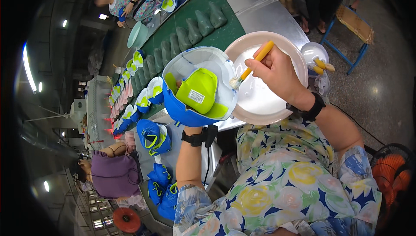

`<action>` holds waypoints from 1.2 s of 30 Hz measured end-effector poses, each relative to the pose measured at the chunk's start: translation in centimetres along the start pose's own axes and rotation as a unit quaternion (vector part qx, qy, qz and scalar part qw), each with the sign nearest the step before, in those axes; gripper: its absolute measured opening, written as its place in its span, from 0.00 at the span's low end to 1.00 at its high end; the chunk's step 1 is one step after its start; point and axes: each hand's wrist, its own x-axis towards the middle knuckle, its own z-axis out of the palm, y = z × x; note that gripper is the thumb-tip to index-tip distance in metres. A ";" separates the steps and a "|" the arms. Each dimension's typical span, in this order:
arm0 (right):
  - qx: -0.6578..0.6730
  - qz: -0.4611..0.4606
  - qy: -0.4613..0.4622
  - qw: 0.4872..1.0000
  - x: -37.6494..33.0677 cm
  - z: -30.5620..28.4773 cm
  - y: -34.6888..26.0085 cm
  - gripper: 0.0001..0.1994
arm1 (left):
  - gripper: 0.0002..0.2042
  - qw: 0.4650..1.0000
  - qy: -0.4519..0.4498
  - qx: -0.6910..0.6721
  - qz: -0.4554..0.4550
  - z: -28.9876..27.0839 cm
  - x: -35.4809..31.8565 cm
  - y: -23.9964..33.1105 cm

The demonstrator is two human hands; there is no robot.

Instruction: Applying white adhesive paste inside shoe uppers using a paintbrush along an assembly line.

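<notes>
- Right hand's grip: closed on brush, over basin, presumably catching drips.
- Left hand (closure cannot be told): under shoe upper, left of basin, opening upward, apparently for brush access.

The person's left hand, mostly hidden, is holding up a blue shoe upper lined in lime green, while the right hand is pinching a yellow brush, its bristles touching the upper's pale rim. A basin of white liquid is sitting by the near edge of the metal table, and beyond it I'm seeing dark shoe forms standing along the green belt.
</notes>
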 end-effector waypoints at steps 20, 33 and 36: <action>0.030 -0.228 -0.100 0.968 -0.8 -1.1 -1.5 0.11 | 0.27 0.909 -0.267 -0.118 -0.297 -1.5 1.0 0.5; -0.050 -0.299 -0.181 0.936 0.9 1.2 -0.9 0.11 | 0.22 0.867 -0.202 -0.087 -0.448 3.3 -4.8 -0.5; -0.062 -0.246 -0.184 0.950 1.0 1.0 -0.7 0.11 | 0.22 0.802 -0.177 -0.321 -0.472 4.1 -4.3 1.0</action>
